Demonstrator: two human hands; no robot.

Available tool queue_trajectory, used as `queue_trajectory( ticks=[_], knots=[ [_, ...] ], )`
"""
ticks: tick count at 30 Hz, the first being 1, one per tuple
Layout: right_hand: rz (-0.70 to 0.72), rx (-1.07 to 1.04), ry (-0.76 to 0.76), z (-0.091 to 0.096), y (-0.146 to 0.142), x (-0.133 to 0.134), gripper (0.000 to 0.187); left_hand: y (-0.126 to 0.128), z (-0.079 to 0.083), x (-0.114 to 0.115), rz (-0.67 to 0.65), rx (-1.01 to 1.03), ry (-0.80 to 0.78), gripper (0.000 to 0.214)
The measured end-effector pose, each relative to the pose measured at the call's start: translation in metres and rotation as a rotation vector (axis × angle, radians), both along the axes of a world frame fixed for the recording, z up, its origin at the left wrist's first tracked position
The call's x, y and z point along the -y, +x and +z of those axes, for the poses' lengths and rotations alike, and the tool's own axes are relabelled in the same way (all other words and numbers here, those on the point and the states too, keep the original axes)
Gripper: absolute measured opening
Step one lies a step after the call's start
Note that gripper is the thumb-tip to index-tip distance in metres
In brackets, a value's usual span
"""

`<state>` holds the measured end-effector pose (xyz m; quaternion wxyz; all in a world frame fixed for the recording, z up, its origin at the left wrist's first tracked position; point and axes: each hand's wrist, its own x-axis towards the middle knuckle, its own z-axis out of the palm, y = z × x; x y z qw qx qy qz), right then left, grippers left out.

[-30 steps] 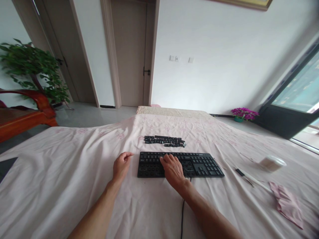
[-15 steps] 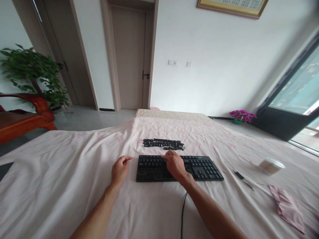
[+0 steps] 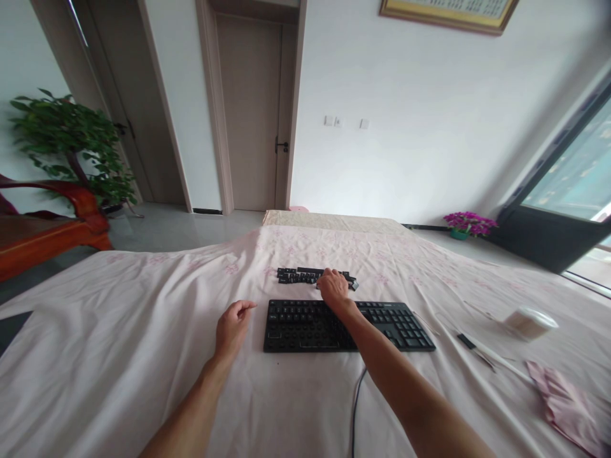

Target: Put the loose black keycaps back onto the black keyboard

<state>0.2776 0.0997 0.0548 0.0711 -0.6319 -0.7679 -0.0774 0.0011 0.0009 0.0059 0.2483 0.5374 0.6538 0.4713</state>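
A black keyboard (image 3: pixel 296 331) lies flat on the cloth, and part of its left section shows bare key sockets. Beyond its far edge, loose black keycaps (image 3: pixel 291 277) are laid out in rows. My right hand (image 3: pixel 335 286) reaches across the keyboard to these rows, its fingers bent and closed at a keycap in the nearest row; the hand covers most of it. My left hand (image 3: pixel 233 324) rests on the cloth just left of the keyboard, thumb and fingers together, with nothing visible in them.
A pale floral cloth (image 3: pixel 181 305) covers the table. To the right lie a round clear-lidded container (image 3: pixel 531 323), a dark-ended tool (image 3: pixel 466 341) and a pink cloth (image 3: pixel 566 401). The black cable (image 3: pixel 356 407) runs toward me. A wooden chair (image 3: pixel 71 232) stands left.
My right hand has moved forward from above the keyboard to the loose keycaps. My left hand stays in place beside the keyboard. The view has shifted slightly.
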Motion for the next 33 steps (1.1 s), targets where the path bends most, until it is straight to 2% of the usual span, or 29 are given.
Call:
queue_trajectory(
  ticks=[9, 11, 16, 18, 22, 27, 33],
  knots=[
    [0.086, -0.019, -0.008, 0.007, -0.003, 0.007, 0.017, 0.000, 0.000, 0.000, 0.004, 0.002, 0.011, 0.025],
    [0.095, -0.056, 0.000, 0.011, -0.002, 0.015, 0.019, 0.000, -0.002, 0.000, 0.002, 0.007, 0.017, 0.025],
    [0.175, -0.309, -0.035, 0.023, 0.004, 0.048, 0.020, -0.001, -0.004, -0.001, 0.002, -0.002, 0.014, 0.025],
    [0.189, -0.332, -0.065, 0.025, 0.007, 0.061, 0.019, -0.001, -0.004, -0.001, -0.002, -0.015, 0.013, 0.025],
    [0.170, -0.320, -0.101, 0.021, 0.012, 0.076, 0.020, -0.001, -0.005, -0.001, -0.006, -0.023, 0.012, 0.025],
    [0.144, -0.312, -0.108, 0.012, 0.013, 0.079, 0.023, -0.002, -0.008, -0.002, -0.008, -0.024, 0.019, 0.025],
    [0.174, -0.259, -0.093, 0.011, 0.011, 0.086, 0.023, -0.002, -0.006, -0.002, -0.006, -0.033, 0.010, 0.025]
  ],
)
